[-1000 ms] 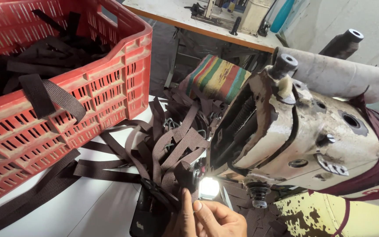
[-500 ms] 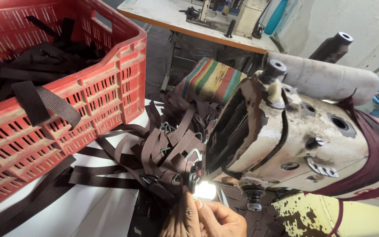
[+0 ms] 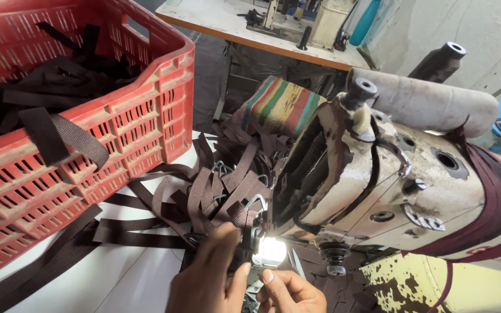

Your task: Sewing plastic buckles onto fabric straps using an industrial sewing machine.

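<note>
The left hand and right hand are pinching a dark brown webbing strap between closed fingertips, right under the needle area of the worn cream sewing machine, beside its glowing work lamp. The strap is looking light, limp and a little rough, so it is probably best gripped flat near the metal ring, while more straps are lying heaped toward the red plastic crate.

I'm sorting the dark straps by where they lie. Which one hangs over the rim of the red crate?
The wide dark strap draped over the red crate's front rim, folded down its outside wall. The others lie inside the crate or heaped on the table near the hands.
</note>
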